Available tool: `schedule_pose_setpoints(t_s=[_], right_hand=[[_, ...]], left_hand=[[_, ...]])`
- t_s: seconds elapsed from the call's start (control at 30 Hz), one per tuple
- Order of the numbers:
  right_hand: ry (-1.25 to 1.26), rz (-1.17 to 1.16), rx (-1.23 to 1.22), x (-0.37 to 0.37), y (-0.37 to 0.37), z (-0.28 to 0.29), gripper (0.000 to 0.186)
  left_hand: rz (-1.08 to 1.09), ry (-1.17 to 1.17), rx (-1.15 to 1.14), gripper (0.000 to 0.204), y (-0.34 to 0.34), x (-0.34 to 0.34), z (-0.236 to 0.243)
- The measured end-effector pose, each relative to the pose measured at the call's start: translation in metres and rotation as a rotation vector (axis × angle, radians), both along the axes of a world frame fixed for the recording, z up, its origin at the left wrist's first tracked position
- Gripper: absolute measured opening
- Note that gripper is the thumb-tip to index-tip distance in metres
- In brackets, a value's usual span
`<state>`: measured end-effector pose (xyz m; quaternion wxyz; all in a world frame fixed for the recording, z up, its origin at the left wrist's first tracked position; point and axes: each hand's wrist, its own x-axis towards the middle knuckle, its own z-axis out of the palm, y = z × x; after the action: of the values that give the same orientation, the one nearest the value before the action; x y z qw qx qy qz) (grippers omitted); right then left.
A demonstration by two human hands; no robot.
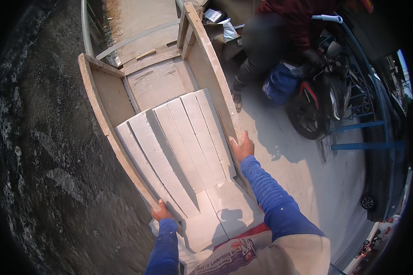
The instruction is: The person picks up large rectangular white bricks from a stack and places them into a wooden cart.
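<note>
Before me is a long wooden box like a cart bed, with raised side boards and several pale, block-like slabs [190,137] lying lengthwise in it. My left hand [161,211] is closed over the near end of the left side board [108,123]. Farther along on the other side, my right hand [243,145] grips the top edge of the right side board [213,57], thumb up. Flatter white pieces [206,220] lie at the near end, in front of my body, with a shadow across them. Whether the box has wheels is hidden.
Dark, rough ground [55,160] runs along the left. To the right, a person in a dark red top [289,27] is beside a parked motorcycle [312,105] with a blue bag [280,85]. Blue metal railing [362,146] and a dark car [376,183] stand farther right.
</note>
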<state>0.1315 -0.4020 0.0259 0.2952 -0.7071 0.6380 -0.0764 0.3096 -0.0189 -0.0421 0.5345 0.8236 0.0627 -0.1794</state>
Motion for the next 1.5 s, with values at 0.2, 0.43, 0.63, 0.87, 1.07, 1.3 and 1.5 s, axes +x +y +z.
schedule_pose_setpoints(t_s=[0.2, 0.43, 0.63, 0.87, 1.07, 1.3, 1.5], right_hand=[[-0.017, -0.032, -0.171, 0.0, 0.009, -0.014, 0.047], [-0.003, -0.032, -0.132, -0.006, 0.009, -0.011, 0.053], [-0.051, -0.027, -0.221, 0.01, 0.013, -0.011, 0.052], [0.028, -0.052, -0.276, 0.008, 0.016, -0.007, 0.049], [0.004, -0.044, -0.233, 0.006, 0.013, -0.008, 0.047], [-0.011, 0.074, -0.521, 0.015, 0.025, -0.003, 0.058], [-0.66, 0.379, 0.221, 0.113, 0.075, -0.037, 0.067]], left_hand=[[-0.102, 0.005, 0.137, 0.044, 0.002, -0.001, 0.004], [-0.083, -0.027, 0.207, 0.045, -0.002, -0.004, 0.005], [-0.037, -0.024, 0.107, 0.042, 0.006, 0.003, 0.007], [-0.045, -0.116, 0.17, 0.043, 0.016, 0.004, -0.02], [-0.105, -0.157, 0.275, 0.038, 0.014, 0.0, -0.009], [-0.074, -0.1, 0.333, 0.045, 0.027, 0.003, -0.019], [-0.099, -0.054, 0.332, 0.041, 0.012, 0.006, -0.004]])
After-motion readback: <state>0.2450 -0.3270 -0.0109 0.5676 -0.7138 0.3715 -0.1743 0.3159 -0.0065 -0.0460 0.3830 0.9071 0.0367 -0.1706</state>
